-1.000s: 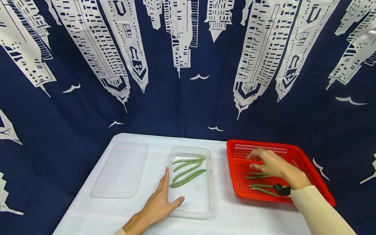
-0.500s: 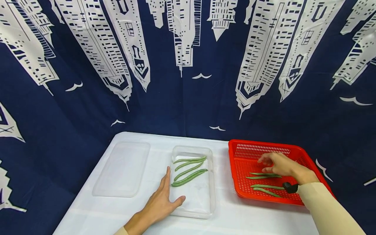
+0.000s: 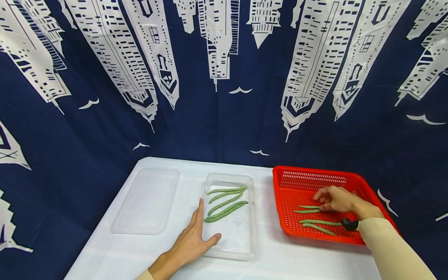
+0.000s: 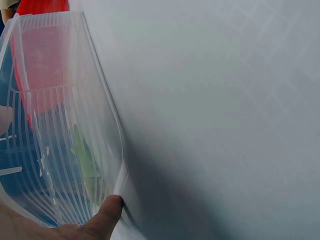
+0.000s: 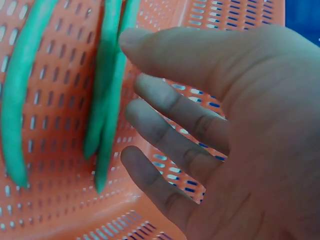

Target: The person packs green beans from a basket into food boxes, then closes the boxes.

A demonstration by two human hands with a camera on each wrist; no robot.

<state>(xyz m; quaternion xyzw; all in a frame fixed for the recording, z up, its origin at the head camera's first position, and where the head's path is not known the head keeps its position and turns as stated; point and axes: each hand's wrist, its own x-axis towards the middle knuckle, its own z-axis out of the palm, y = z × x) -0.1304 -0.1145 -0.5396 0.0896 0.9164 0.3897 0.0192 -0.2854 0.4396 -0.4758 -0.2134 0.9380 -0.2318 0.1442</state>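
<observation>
My right hand [image 3: 339, 200] is down inside the red plastic basket [image 3: 276, 202], fingers loosely bent. In the right wrist view the thumb lies against or just over a pair of green beans [image 5: 105, 100], and the other fingers sit a little apart from them. More green beans [image 3: 320, 223] lie nearer the basket's front. My left hand [image 3: 189, 243] is spread at the left side of a clear plastic container [image 3: 253, 233]; in the left wrist view one fingertip [image 4: 112, 205] rests on its rim. Several green beans [image 3: 225, 214] lie roughly parallel in the container's far half.
A translucent flat lid [image 3: 145, 202] lies on the white-covered table [image 3: 189, 175] at the left. Behind the table hangs a dark blue cloth [image 3: 217, 124] with white buildings and birds.
My right hand has moved right and lower within the basket, down to the far pair of beans. The left hand and the beans in the container stay put; the view has shifted slightly.
</observation>
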